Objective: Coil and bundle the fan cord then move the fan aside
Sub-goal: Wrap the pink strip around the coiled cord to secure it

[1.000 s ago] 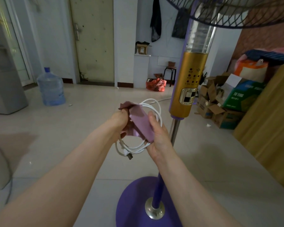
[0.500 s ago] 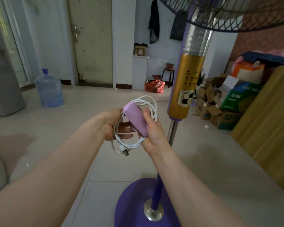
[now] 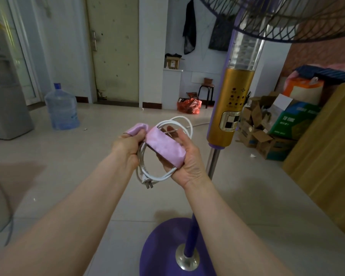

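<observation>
The white fan cord [image 3: 157, 177] is coiled in loops in front of me, its plug [image 3: 147, 184] hanging at the bottom. A pink cloth strip [image 3: 166, 146] is wrapped across the coil. My left hand [image 3: 126, 150] pinches one end of the strip and grips the coil's left side. My right hand [image 3: 184, 162] holds the strip's other end and the coil's right side. The pedestal fan stands just to the right: gold control column [image 3: 232, 110], purple base [image 3: 163, 251], dark grille [image 3: 277, 14] overhead. A loose run of cord trails behind to the fan.
A water bottle [image 3: 61, 107] and a grey dispenser [image 3: 4, 86] stand at the left. Cardboard boxes [image 3: 267, 132] and a wooden panel [image 3: 325, 140] crowd the right. A red bag [image 3: 189, 105] and stool [image 3: 206, 92] sit by the far wall. Tiled floor stretches ahead.
The cloth strip has been drawn further across the coil; my left hand now pinches its end out to the left, and both hands have turned slightly with the bundle.
</observation>
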The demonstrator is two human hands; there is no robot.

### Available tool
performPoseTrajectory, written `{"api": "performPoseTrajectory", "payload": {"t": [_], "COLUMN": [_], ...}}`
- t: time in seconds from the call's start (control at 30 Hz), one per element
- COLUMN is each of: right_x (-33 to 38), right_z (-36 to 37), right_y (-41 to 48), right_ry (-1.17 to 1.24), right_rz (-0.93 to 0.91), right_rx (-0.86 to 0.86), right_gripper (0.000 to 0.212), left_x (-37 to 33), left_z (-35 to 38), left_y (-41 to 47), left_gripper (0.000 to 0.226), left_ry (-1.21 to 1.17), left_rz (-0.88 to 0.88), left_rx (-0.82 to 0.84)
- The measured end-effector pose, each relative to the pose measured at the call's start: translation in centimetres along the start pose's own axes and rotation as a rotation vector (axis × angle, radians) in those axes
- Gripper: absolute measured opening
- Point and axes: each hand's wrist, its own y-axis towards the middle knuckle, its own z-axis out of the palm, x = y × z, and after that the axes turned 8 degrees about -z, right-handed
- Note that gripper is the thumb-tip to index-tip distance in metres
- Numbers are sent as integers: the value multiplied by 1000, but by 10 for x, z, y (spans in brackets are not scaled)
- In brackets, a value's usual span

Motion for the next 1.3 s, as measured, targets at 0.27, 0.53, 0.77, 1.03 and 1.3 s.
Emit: {"api": "performPoseTrajectory", "payload": {"t": [0.27, 0.53, 0.77, 1.03, 1.3], "right_x": [-7, -24, -19, -21, -19], "right_z": [12, 4, 5, 2, -12], "right_y": [15, 2, -2, -5, -10], "right_ry": [-112, -409, -240, -426, -510], "right_rz": [7, -26, -58, -245, -211], "right_rx": [-291, -531, -280, -325, -276], "right_gripper": [54, 52, 20, 28, 46], "left_x": [-7, 17, 12, 3, 6], "left_z": [-7, -8, -12, -27, -35], "left_y": [-13, -7, -2, 15, 15], "left_gripper": [20, 20, 24, 22, 21], "left_ry": [-156, 476, 416, 283, 451], "left_rz": [292, 684, 733, 415, 357], "left_rx": [80, -6, 42, 159, 220]}}
